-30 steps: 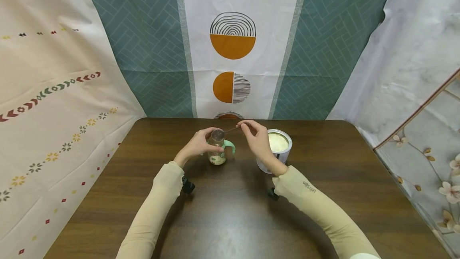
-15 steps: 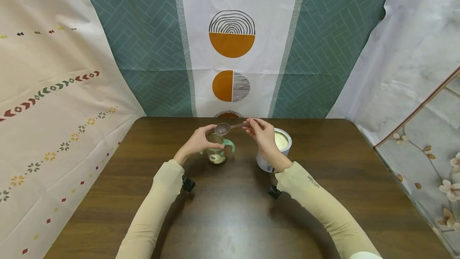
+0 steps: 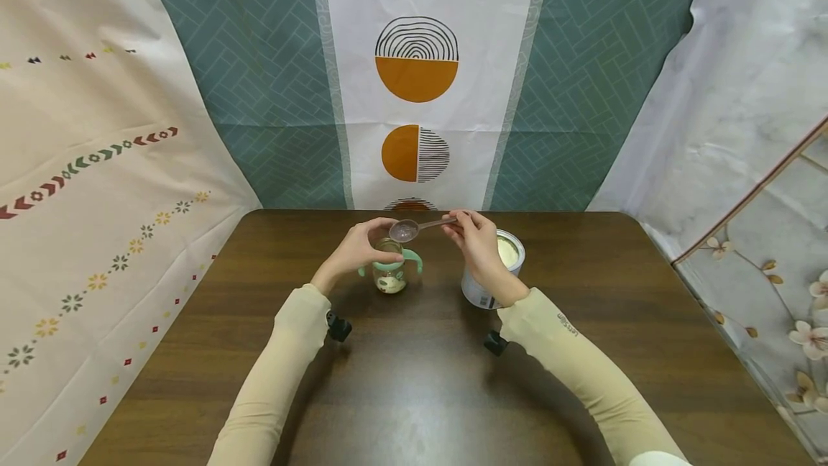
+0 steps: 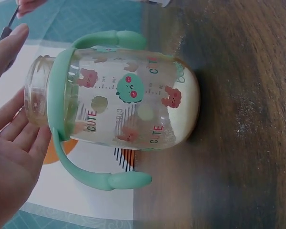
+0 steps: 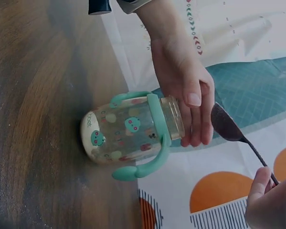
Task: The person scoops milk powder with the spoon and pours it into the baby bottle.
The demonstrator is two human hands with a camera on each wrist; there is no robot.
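A clear baby bottle (image 3: 390,273) with mint-green handles stands open on the dark wooden table (image 3: 414,394), with cream powder at its bottom. My left hand (image 3: 359,246) grips its neck; the wrist views show the fingers (image 5: 195,119) curled round the bottle (image 5: 128,129) at the rim, and the palm (image 4: 11,143) beside the bottle (image 4: 123,105). My right hand (image 3: 474,236) pinches the handle of a brown spoon (image 3: 407,230), whose bowl (image 5: 224,124) hovers just above and right of the mouth. An open tin (image 3: 501,265) of cream powder stands behind my right wrist.
Patterned cloth backdrops hang close behind the table's far edge (image 3: 427,213) and along both sides. Black wrist mounts (image 3: 338,327) sit just above the tabletop. Bare wood stretches from the bottle toward me.
The spoon has risen off the bottle's mouth and shifted slightly right with my right hand. My left hand and the bottle stay put.
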